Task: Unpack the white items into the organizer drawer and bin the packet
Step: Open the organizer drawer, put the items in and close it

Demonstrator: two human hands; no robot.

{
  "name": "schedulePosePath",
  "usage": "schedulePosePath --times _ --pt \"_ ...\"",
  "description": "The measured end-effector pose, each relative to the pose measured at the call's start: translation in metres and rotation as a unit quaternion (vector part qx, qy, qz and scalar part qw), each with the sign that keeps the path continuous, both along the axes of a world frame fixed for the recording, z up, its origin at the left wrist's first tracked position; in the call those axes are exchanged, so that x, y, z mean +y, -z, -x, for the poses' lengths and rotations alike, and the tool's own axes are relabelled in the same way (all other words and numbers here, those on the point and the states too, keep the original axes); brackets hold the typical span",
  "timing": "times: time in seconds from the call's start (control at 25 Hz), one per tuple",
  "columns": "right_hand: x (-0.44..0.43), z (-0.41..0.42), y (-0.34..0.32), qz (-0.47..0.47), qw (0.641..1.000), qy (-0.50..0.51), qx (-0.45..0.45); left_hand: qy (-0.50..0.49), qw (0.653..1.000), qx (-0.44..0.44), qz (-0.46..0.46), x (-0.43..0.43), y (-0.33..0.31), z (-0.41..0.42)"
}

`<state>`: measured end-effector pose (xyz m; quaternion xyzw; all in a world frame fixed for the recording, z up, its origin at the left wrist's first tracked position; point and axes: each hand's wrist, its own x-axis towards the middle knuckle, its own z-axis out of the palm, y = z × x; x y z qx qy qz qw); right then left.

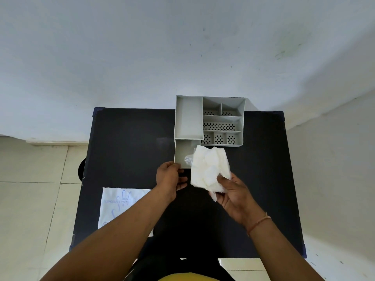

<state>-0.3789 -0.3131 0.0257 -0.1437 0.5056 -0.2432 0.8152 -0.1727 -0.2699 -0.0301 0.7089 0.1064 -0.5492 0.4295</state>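
A grey organizer (222,118) with several compartments stands at the far edge of the black table (125,147). Its drawer (183,152) is pulled out toward me. My left hand (169,176) grips the drawer's front left corner. My right hand (233,192) holds a crumpled bunch of white items (209,167) just above and right of the drawer, overlapping its right edge. A bit of clear plastic (188,158) lies inside the drawer. The white packet (117,205) with blue print lies flat near the table's left edge, partly hidden by my left forearm.
A dark round object (81,169) sits on the tiled floor beside the table's left edge. A pale wall rises behind the table. The table's dark surface extends left and right of the organizer.
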Motion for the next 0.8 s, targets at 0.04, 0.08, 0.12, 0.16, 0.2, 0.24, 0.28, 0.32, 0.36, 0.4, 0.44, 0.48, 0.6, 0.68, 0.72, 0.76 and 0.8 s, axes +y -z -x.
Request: schedulePosePath --times 0.04,0.08,0.12,0.16,0.2,0.24,0.28,0.32,0.36,0.4,0.44,0.48,0.6,0.68,0.72,0.76,0.8 --pt "0.000 -0.001 0.001 -0.002 1.000 0.001 0.000 0.013 1.000 -0.007 -0.003 0.000 0.000 0.000" --pt "0.001 -0.002 0.001 -0.004 1.000 0.002 -0.001 0.024 1.000 -0.010 -0.006 0.001 0.000 0.001" --pt "0.002 -0.004 0.001 -0.008 1.000 0.001 0.000 0.032 0.999 -0.010 -0.009 0.003 -0.001 0.001" --pt "0.002 -0.006 0.001 -0.011 1.000 -0.002 0.000 0.038 0.999 -0.009 -0.012 0.006 -0.002 0.002" --pt "0.003 -0.008 0.001 -0.015 1.000 -0.006 0.000 0.041 0.999 -0.008 -0.017 0.009 -0.004 0.002" --pt "0.004 -0.011 0.001 -0.019 1.000 -0.008 0.001 0.043 0.999 -0.007 -0.023 0.012 -0.007 0.002" --pt "0.004 -0.015 0.000 -0.024 1.000 -0.008 0.003 0.045 0.998 -0.007 -0.031 0.015 -0.010 0.002" --pt "0.003 -0.019 0.000 -0.027 1.000 -0.009 0.006 0.045 0.998 -0.009 -0.038 0.020 -0.014 0.002" --pt "0.002 -0.024 0.000 -0.027 1.000 -0.014 0.009 0.043 0.998 -0.015 -0.040 0.025 -0.017 0.003" --pt "0.000 -0.029 0.000 -0.026 0.999 -0.022 0.014 0.041 0.998 -0.024 -0.029 0.031 -0.022 0.003" --pt "-0.002 -0.034 -0.001 -0.024 0.999 -0.036 0.025 0.045 0.999 -0.028 -0.006 0.034 -0.028 0.002" --pt "-0.005 -0.040 -0.003 -0.020 0.997 -0.059 0.039 0.055 0.998 -0.021 0.025 0.036 -0.035 -0.001" --pt "-0.014 -0.058 -0.008 0.008 0.977 -0.174 0.121 0.148 0.986 -0.053 0.064 0.027 -0.048 -0.016" --pt "-0.019 -0.066 -0.010 0.033 0.955 -0.228 0.185 0.229 0.962 -0.145 0.041 0.018 -0.048 -0.028" --pt "-0.020 -0.068 -0.009 0.047 0.949 -0.232 0.210 0.261 0.947 -0.184 0.034 0.015 -0.047 -0.033" --pt "-0.020 -0.070 -0.007 0.063 0.944 -0.225 0.234 0.295 0.930 -0.217 0.032 0.013 -0.046 -0.036" --pt "-0.020 -0.072 -0.005 0.086 0.938 -0.215 0.258 0.332 0.910 -0.248 0.032 0.011 -0.046 -0.038"
